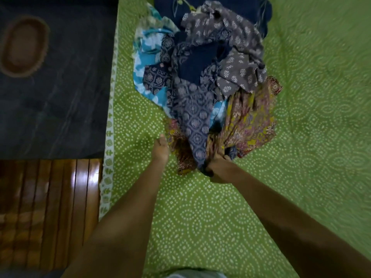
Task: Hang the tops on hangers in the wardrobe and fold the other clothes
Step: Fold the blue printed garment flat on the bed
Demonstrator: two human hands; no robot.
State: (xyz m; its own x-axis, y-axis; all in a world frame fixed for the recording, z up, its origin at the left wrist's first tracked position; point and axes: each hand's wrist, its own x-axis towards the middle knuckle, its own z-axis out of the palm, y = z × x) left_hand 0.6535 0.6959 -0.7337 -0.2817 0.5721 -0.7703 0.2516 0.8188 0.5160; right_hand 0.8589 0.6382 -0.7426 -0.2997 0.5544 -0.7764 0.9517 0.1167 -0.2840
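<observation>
No legible text, label, brand, number or sign anywhere in view, only printed motifs on the heaped clothes (202,81) and a white dotted pattern on the green bedsheet (301,137).

Both hands reach a clothes pile (202,81) on the green bedspread (301,157) (right hand (219,169) gripping cloth).
</observation>
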